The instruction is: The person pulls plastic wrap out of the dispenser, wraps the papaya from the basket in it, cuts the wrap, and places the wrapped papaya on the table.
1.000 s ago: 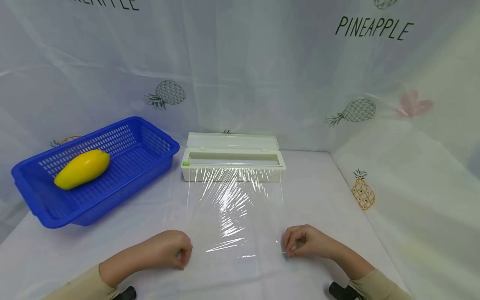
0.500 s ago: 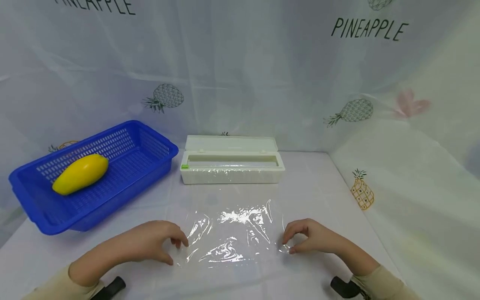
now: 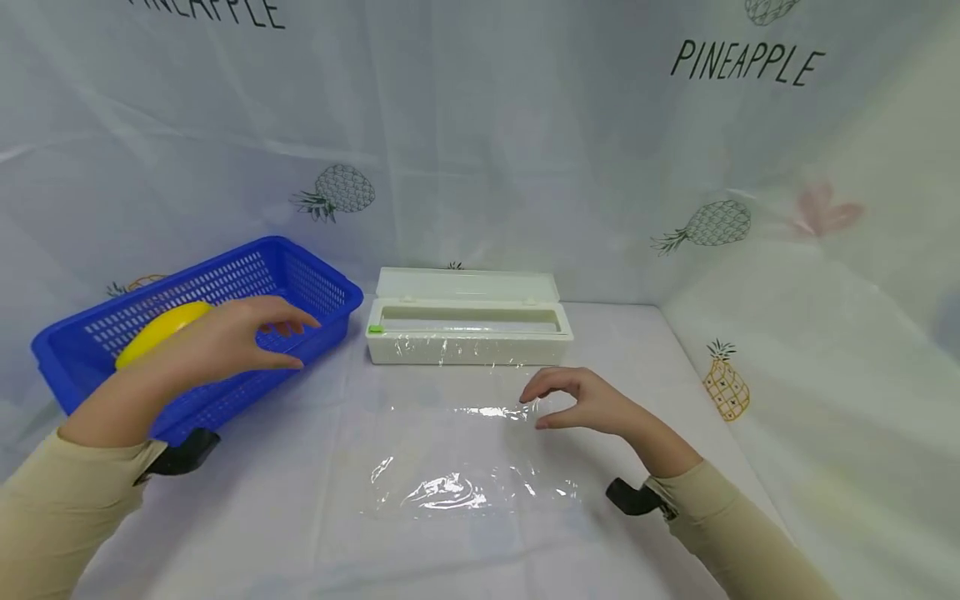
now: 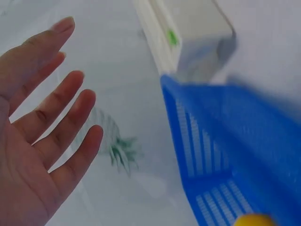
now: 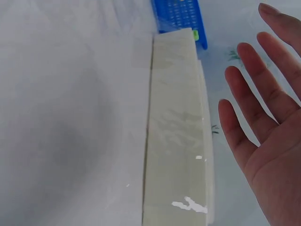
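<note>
A sheet of clear cling film (image 3: 450, 492) lies flat on the white tablecloth, running from a white cling film dispenser box (image 3: 468, 348) whose lid stands raised at the back. My left hand (image 3: 225, 337) hovers over the blue basket (image 3: 330, 321), fingers loosely spread and holding nothing. Partly hidden behind that hand is a yellow mango-shaped fruit (image 3: 161, 329) in the basket. My right hand (image 3: 588, 404) is above the film's right side, just in front of the box, with thumb and fingers apart and nothing between them. Both wrist views show the palms bare.
A green slider (image 3: 376, 329) sits at the box's left front end. White cloth printed with pineapples (image 3: 343, 188) hangs behind and to the right. Black wrist cameras (image 3: 633, 497) are strapped below both hands.
Both hands have let go of the film's front corners, and the film has settled onto the table. My left hand has moved up and left to the basket; my right has moved toward the box.
</note>
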`<state>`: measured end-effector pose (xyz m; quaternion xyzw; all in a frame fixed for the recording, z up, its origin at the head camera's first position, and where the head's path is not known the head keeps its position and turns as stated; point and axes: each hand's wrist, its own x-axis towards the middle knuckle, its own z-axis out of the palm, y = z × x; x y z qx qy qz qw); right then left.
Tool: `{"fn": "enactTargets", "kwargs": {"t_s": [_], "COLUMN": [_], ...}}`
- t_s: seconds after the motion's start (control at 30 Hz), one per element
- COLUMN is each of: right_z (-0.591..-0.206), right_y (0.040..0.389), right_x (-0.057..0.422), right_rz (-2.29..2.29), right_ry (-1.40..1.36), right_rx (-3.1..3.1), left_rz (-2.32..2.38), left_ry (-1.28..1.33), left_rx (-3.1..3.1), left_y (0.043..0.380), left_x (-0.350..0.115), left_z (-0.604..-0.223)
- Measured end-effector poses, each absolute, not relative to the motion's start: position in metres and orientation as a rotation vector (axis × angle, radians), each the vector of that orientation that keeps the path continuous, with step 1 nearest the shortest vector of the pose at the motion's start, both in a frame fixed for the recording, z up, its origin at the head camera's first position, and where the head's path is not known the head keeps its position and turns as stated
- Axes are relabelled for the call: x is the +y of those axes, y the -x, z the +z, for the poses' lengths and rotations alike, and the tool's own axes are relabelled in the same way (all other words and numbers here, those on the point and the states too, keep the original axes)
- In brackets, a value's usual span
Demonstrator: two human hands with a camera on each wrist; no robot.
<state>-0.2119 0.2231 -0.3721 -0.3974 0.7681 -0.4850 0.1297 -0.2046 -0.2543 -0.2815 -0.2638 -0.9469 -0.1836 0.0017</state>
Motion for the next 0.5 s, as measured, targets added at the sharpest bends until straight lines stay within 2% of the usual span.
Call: {"fn": "enactTargets", "kwargs": {"t_s": [0.23,0.5], "right_z": [-0.363,-0.348], "right_y": [0.227,0.222], "right_x": [0.196,0.174], "right_rz": [-1.429,-1.431], "right_ry": [1.138,1.150], "right_rx": [2.232,2.200], "left_rz": [-0.548,-0.693], "left_ry": [0.558,0.387], "left_rx": [-3.076,-3.164], "left_y": [0.242,0.268], "left_x": [-0.314,-0.374], "left_z": [-0.272,-0.294]}}
